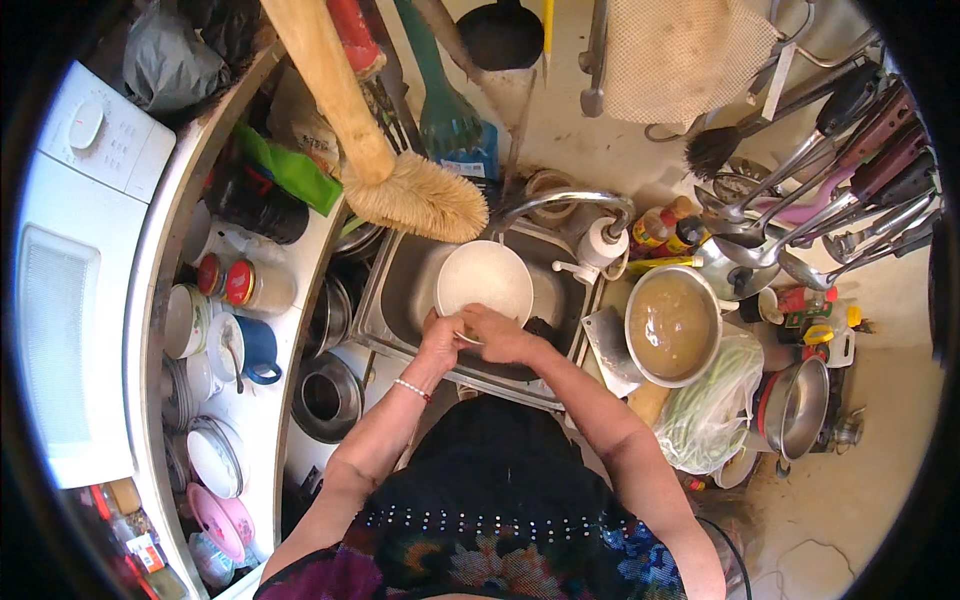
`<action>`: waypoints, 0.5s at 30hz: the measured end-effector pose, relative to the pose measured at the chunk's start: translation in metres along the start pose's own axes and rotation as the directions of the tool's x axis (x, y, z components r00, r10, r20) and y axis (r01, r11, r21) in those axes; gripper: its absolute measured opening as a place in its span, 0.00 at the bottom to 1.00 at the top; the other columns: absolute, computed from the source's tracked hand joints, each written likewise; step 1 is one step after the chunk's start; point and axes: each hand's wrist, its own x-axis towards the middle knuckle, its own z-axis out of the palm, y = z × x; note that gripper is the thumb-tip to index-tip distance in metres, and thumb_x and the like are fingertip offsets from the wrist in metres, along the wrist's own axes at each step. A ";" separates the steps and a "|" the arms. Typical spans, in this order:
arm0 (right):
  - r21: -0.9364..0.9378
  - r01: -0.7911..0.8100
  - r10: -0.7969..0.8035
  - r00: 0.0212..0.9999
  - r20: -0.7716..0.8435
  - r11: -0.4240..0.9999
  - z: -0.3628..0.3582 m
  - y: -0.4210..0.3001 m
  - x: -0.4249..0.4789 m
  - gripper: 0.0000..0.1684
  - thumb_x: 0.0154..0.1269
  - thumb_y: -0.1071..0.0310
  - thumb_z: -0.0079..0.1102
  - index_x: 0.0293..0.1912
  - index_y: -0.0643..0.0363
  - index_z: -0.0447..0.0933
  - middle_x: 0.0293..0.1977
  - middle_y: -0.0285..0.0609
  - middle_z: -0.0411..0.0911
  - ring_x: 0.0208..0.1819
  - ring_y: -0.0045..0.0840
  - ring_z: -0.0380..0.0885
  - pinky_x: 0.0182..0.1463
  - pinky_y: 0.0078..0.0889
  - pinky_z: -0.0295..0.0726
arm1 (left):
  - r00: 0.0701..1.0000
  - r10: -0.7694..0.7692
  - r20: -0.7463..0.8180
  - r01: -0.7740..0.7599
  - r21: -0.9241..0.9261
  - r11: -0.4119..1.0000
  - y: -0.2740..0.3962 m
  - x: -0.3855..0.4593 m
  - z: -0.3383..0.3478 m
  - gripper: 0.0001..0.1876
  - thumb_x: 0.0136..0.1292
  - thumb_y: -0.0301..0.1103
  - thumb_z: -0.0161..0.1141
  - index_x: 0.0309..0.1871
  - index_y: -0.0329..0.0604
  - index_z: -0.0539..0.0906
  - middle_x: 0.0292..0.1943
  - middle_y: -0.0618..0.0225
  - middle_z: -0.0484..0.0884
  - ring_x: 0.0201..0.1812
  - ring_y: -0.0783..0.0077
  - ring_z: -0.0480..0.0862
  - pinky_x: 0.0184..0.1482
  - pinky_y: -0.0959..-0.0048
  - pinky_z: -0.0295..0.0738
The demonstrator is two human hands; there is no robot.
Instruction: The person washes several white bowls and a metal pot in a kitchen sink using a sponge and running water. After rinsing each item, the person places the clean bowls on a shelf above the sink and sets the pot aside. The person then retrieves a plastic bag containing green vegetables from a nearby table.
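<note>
Both of my hands are over the front part of a stainless steel sink (553,294). My left hand (444,335) grips the near edge of a round, light-coloured vessel, apparently a bowl or basin (486,277), held under the curved faucet (566,196). Against the same edge lies my right hand (495,335), its fingers bent over the rim; whether it grips the rim cannot be told. A small dark thing (537,325) shows in the sink beside my right hand. Part of the vessel's near rim is hidden by my fingers.
A long-handled brush (420,196) hangs above the sink's back left. To the right are a cleaver (609,346), a pot of cloudy liquid (672,326), a bag of green vegetables (712,409) and hanging ladles (757,251). Shelves with dishes (217,454) stand at the left.
</note>
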 end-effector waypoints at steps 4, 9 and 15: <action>-0.465 -0.277 0.381 0.914 0.144 0.841 -0.009 -0.013 -0.008 0.23 0.36 0.78 0.55 0.40 0.66 0.71 0.41 0.52 0.70 0.47 0.45 0.69 0.50 0.38 0.70 | 1.000 -0.011 -0.022 0.011 -0.003 1.000 0.013 -0.003 0.000 0.24 0.37 0.21 0.50 0.45 0.37 0.73 0.34 0.62 0.78 0.33 0.64 0.80 0.32 0.57 0.79; -0.292 -0.002 0.004 1.000 0.009 0.956 -0.007 -0.005 -0.001 0.20 0.39 0.80 0.54 0.39 0.65 0.72 0.39 0.54 0.73 0.44 0.46 0.71 0.50 0.39 0.70 | 0.999 -0.017 0.044 0.016 0.027 1.000 0.010 0.005 -0.009 0.29 0.34 0.21 0.49 0.49 0.32 0.70 0.39 0.58 0.77 0.35 0.60 0.80 0.33 0.57 0.80; 0.051 -0.174 0.179 0.978 -0.109 0.983 0.005 -0.031 0.011 0.23 0.46 0.70 0.60 0.45 0.65 0.69 0.42 0.56 0.72 0.48 0.48 0.70 0.50 0.40 0.70 | 0.992 0.091 0.089 -0.091 -0.001 0.996 0.002 0.012 -0.010 0.24 0.38 0.21 0.51 0.46 0.34 0.72 0.36 0.64 0.78 0.34 0.65 0.80 0.30 0.62 0.80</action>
